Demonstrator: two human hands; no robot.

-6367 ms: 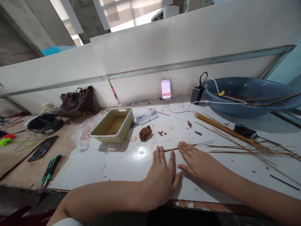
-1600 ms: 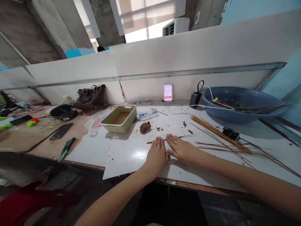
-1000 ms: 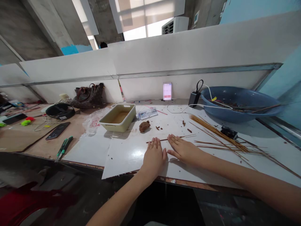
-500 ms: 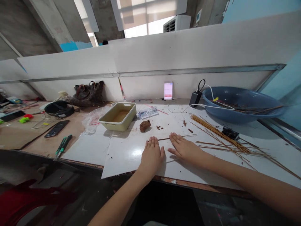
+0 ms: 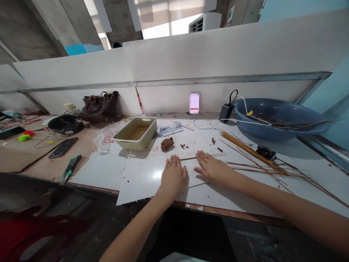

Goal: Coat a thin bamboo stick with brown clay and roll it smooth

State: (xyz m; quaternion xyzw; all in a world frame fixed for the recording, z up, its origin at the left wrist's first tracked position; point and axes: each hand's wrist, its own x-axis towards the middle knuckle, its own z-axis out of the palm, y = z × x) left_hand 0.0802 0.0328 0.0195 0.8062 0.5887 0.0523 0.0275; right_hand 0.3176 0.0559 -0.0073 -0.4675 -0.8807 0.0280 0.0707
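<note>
My left hand [image 5: 172,174] and my right hand [image 5: 211,167] lie flat, palms down, fingers stretched out, on the white sheet [image 5: 141,178] that covers the table. A thin brown-coated stick [image 5: 189,158] runs under the fingertips of both hands. A lump of brown paste [image 5: 167,143] sits just beyond the hands. A pile of bare bamboo sticks [image 5: 253,156] fans out to the right of my right hand.
A cream tray [image 5: 135,133] holding brown liquid stands at the back left, a plastic bottle [image 5: 170,128] beside it. A blue basin [image 5: 275,118] with sticks is at the back right, a charger [image 5: 225,111] next to it. Phone [image 5: 63,147], green-handled tools [image 5: 70,167] and a brown bag [image 5: 99,105] lie left.
Both flat hands have slid apart along the stick, the left hand going leftward and a little back toward me. The camera view has shifted slightly.
</note>
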